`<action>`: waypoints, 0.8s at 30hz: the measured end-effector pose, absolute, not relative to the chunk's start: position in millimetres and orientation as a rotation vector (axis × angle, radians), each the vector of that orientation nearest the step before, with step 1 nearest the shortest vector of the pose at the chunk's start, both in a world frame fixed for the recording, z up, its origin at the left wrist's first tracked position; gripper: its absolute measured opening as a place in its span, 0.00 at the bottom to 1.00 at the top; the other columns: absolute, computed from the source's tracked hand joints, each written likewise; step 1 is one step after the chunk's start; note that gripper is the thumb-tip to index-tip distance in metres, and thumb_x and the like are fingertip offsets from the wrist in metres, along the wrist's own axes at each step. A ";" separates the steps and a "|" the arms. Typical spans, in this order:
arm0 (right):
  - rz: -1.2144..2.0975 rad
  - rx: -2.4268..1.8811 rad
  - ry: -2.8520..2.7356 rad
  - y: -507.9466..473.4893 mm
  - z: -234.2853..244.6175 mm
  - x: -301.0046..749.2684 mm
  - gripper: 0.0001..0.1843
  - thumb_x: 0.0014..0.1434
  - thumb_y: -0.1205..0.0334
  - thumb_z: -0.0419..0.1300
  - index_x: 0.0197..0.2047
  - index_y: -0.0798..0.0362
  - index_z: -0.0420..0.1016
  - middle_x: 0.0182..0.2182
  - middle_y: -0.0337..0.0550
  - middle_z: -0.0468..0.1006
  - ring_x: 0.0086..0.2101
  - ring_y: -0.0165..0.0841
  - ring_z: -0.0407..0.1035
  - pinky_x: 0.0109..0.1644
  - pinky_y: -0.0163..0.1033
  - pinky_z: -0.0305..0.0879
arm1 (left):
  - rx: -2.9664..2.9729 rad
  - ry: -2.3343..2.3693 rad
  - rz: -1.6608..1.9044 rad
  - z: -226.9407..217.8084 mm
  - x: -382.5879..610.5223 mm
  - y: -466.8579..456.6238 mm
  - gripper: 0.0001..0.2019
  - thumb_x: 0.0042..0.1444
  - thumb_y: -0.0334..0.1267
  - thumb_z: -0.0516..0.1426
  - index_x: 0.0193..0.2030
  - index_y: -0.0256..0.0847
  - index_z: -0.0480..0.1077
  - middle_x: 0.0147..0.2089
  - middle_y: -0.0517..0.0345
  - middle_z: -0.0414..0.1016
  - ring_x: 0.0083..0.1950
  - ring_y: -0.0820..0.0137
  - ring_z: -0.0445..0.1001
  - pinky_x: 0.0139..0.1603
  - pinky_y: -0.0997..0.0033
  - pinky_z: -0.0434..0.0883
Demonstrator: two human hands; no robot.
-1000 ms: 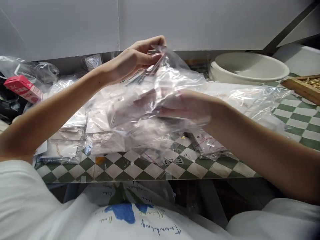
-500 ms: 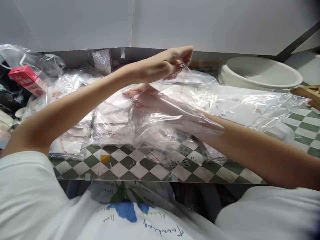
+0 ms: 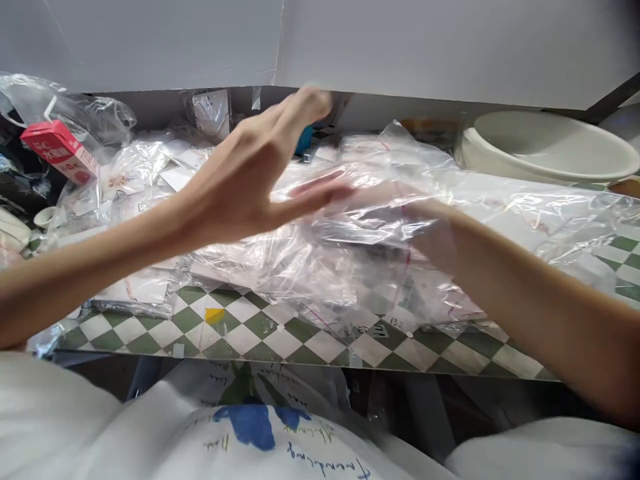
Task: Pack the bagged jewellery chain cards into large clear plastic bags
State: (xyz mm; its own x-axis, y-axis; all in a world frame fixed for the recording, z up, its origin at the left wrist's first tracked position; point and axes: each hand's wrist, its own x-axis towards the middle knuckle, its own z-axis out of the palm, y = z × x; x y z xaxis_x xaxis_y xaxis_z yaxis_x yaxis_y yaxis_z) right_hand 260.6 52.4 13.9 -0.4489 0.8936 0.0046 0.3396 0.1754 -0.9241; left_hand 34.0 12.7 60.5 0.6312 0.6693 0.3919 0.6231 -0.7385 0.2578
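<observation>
My left hand (image 3: 255,167) hangs over the pile, its fingers stretched out and its thumb apart. Nothing sits in its grasp; the fingertips are smeared by motion. A large clear plastic bag (image 3: 380,230) lies in front of and around my right hand (image 3: 385,197), which reaches in from the right. Seen only through shiny film, the right fingers are too blurred to make out. Beneath both hands spread several clear packets (image 3: 225,263) with white contents.
A checkered green and white table (image 3: 280,341) runs along the front. At the back right stands a white basin (image 3: 550,150). A red drink carton (image 3: 60,150) with a straw is on the left, and a white panel (image 3: 425,47) rises behind.
My left hand has let go of the film it pinched, opened and moved left and lower. My right hand has shifted right, still behind the plastic. The view has turned slightly.
</observation>
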 end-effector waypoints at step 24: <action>0.807 -0.579 -1.988 40.3 92.0 250.7 0.11 0.64 0.52 0.69 0.35 0.49 0.78 0.30 0.37 0.79 0.33 0.34 0.80 0.37 0.43 0.77 | 3.011 1.344 0.671 -13.9 -42.0 -53.4 0.33 0.69 0.27 0.53 0.78 0.45 0.49 0.70 0.35 0.71 0.72 0.50 0.71 0.70 0.34 0.72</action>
